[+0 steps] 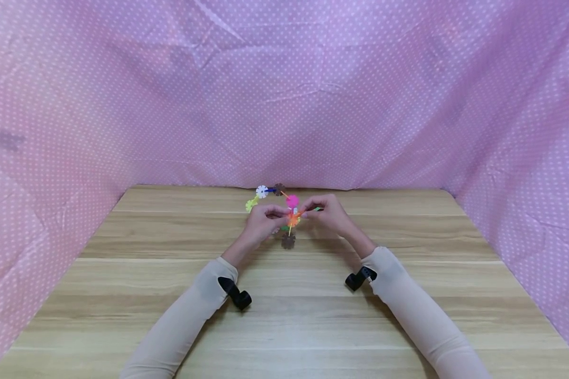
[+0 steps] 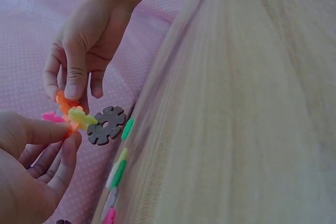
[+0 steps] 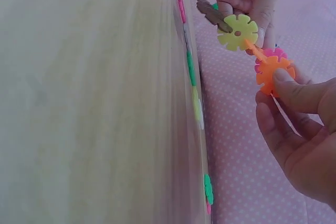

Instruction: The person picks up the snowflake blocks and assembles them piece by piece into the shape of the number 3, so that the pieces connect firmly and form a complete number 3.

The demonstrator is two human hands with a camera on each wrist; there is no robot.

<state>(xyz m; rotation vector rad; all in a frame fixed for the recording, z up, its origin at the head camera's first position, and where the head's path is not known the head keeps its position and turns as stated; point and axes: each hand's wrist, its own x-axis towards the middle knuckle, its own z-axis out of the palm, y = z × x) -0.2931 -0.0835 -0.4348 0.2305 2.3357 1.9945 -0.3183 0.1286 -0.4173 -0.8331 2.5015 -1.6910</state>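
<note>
Both hands meet over the far part of the table around a linked chain of notched plastic discs. My right hand [image 1: 329, 213] pinches an orange disc [image 3: 266, 80] between thumb and fingers. Opposite it, my left hand [image 1: 261, 223] pinches another orange disc [image 2: 73, 126] of the same chain, partly covered by the fingertips. A yellow disc [image 3: 247, 27] is joined there, and a brown disc [image 2: 114, 116] sticks out from it towards the table. A pink disc [image 1: 292, 200] sits just beyond the fingers. Further along come a brown disc [image 1: 278, 189], a white disc [image 1: 262, 191] and yellow discs [image 1: 251, 204].
Loose discs lie flat beneath and around the hands, including a green disc [image 2: 127, 128], another green disc [image 3: 190, 68] and a pink disc [image 3: 181, 8]. The wooden table [image 1: 284, 316] ends at a pink dotted cloth [image 1: 284, 105] at the back and sides.
</note>
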